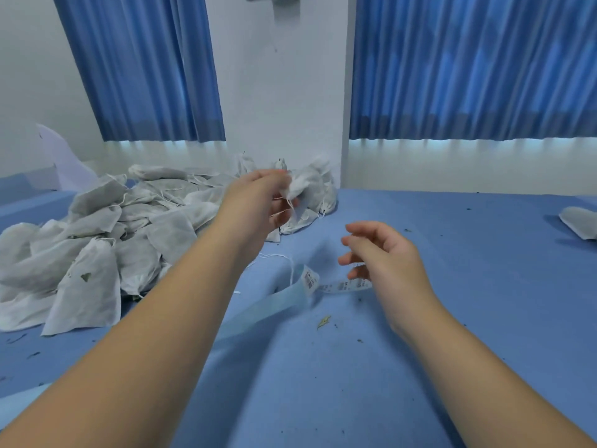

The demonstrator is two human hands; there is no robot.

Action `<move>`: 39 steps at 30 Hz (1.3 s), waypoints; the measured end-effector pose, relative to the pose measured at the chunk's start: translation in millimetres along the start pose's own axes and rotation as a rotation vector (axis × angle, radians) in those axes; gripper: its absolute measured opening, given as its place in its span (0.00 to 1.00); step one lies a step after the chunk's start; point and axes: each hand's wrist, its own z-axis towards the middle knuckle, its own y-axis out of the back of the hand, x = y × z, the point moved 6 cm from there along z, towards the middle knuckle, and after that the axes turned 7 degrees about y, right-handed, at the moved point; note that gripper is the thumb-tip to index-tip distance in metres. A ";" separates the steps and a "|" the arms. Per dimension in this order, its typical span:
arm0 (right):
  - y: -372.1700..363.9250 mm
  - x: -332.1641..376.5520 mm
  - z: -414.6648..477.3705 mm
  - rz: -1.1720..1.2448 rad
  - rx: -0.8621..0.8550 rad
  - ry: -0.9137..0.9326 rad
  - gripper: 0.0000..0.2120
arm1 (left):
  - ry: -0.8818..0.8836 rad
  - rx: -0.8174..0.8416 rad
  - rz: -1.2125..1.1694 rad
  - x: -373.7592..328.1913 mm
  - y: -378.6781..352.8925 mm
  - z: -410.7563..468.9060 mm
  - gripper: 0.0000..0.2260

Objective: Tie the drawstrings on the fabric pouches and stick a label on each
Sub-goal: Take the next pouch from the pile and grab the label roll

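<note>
My left hand (261,202) is raised over the far middle of the blue table and holds a small white fabric pouch (302,185) by its gathered neck; thin drawstrings dangle under the fingers. My right hand (384,257) hovers lower and nearer, fingers loosely curled, its fingertips at a strip of white printed labels (342,286). That strip runs off a pale blue backing tape (258,315) lying across the table. A big heap of grey-white pouches (97,240) lies at the left. A smaller cluster of pouches (323,195) leans against the wall behind my left hand.
One more pouch (580,223) lies at the far right edge. Dried leaf crumbs and a yellow leaf bit (324,322) are scattered on the blue tabletop (452,318). Blue curtains and a white wall stand behind the table.
</note>
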 end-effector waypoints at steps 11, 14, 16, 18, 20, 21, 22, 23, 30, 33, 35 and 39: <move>68.2 35.4 -17.9 -0.323 0.083 0.223 0.22 | 0.141 0.325 0.028 42.2 -99.5 -57.2 0.09; 87.8 32.2 -22.7 -0.253 0.127 0.149 0.23 | 0.078 0.389 0.216 59.6 -118.4 -68.8 0.11; 97.4 27.2 -25.0 -0.160 0.204 0.086 0.26 | -0.045 0.369 0.436 69.3 -127.3 -73.2 0.12; 103.8 23.3 -28.5 -0.038 0.274 0.015 0.27 | -0.187 0.307 0.604 75.4 -133.8 -76.4 0.11; 104.5 23.0 -31.4 0.048 0.358 -0.022 0.30 | -0.350 0.243 0.710 77.1 -138.7 -79.9 0.09; 103.6 23.1 -32.3 0.080 0.395 -0.030 0.29 | -0.424 0.211 0.751 77.9 -139.8 -80.5 0.07; 102.2 22.7 -32.5 0.113 0.416 -0.039 0.27 | -0.483 0.179 0.783 78.7 -139.5 -80.7 0.06; 101.2 21.5 -32.0 0.149 0.419 -0.055 0.25 | -0.531 0.150 0.809 79.4 -138.3 -80.8 0.05; 98.3 4.5 -40.6 0.028 0.439 -0.260 0.11 | -0.649 0.121 0.877 85.2 -121.6 -82.0 0.04; 106.3 1.8 -42.1 -0.174 0.413 -0.308 0.08 | -0.560 0.219 0.838 90.3 -118.0 -80.0 0.13; 112.8 1.4 -40.3 -0.329 0.392 -0.303 0.10 | -0.485 0.270 0.855 94.9 -119.0 -80.3 0.16; 115.2 8.9 -38.9 -0.408 0.398 -0.265 0.11 | -0.406 0.392 0.877 105.8 -128.3 -89.1 0.17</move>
